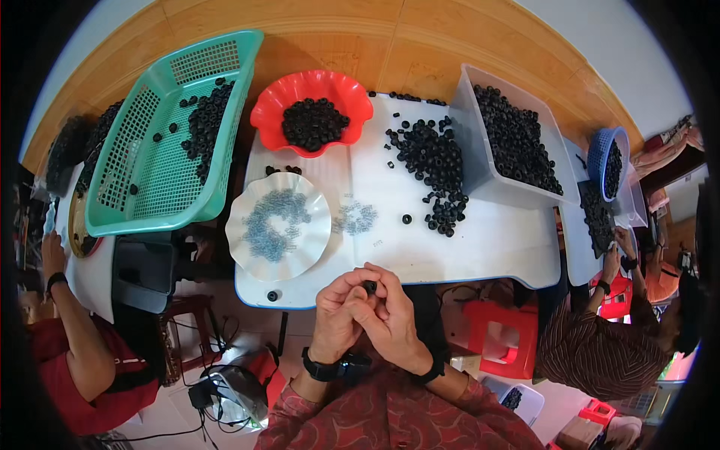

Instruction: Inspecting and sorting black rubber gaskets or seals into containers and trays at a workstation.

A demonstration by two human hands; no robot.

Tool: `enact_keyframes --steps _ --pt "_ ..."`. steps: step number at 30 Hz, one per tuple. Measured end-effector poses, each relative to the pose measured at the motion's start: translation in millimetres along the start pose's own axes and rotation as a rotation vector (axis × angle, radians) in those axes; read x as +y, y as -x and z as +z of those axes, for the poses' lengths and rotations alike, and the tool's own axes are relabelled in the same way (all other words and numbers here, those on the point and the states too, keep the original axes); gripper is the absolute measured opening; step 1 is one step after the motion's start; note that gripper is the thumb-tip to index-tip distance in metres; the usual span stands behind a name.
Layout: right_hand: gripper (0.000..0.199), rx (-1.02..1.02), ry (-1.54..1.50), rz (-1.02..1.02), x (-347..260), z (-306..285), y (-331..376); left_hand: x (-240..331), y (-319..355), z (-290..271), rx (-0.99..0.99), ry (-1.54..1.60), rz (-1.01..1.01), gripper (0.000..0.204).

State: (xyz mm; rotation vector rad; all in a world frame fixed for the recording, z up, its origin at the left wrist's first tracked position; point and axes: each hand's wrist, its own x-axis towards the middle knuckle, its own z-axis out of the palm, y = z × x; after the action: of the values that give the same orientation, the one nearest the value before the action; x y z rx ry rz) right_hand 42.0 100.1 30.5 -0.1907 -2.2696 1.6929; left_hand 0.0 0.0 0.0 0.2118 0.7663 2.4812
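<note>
Above the near edge of the table [480, 259], my two hands meet with fingertips pressed together. Between them is a small black cylindrical part [369, 286], partly hidden by the fingers. My left hand [337, 311] is closed around it from the left, and my right hand [391, 319] pinches it from the right. Just left of them, a white scalloped dish [319, 244] holds many tiny grey-blue pieces that look like springs. More of these pieces [355, 218] lie beside the dish. One black part [273, 295] sits at the front edge, another [407, 219] farther right.
A red scalloped bowl [262, 112] of black parts stands behind the dish. Beyond a loose heap of black parts [431, 154], a clear bin [476, 169] holds more. A green basket [142, 221] is at left. Co-workers sit on both sides; a red stool [504, 364] stands below.
</note>
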Motion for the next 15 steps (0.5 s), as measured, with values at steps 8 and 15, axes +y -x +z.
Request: enact_keyframes --steps 8,15 --pt "0.044 -0.049 -0.041 0.046 3 -1 -4 -2 0 6 0.042 0.072 0.058 0.031" --pt "0.044 0.001 -0.002 -0.076 -6 -10 -11 3 -1 5 0.101 0.042 -0.051 0.026"
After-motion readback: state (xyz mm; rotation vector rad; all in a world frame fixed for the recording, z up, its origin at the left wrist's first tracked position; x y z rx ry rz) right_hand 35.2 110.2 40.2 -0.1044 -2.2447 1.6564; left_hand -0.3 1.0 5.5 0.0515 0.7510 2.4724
